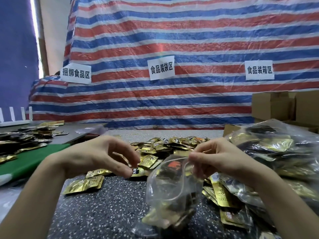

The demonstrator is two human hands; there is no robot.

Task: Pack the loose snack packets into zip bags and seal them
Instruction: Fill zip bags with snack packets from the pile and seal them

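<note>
Striped tarp [172, 31] hangs behind a speckled table [107, 204] strewn with gold snack packets [165, 145]. To keep the mouth gaping toward that pile, the right hand [219, 159] pinches the rim of the zip bag [172, 192], which is already part filled. The left hand [96, 157], fingers curled, pinches one loose packet [135, 170] just beside the mouth, probably the next to go in.

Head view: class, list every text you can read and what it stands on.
"捆绑食品区": left paper sign on the striped tarp.
"食品装袋区": middle paper sign.
"食品装箱区": right paper sign.
Snack packets, loose and in the zip bag: print too blurred to read.
</note>
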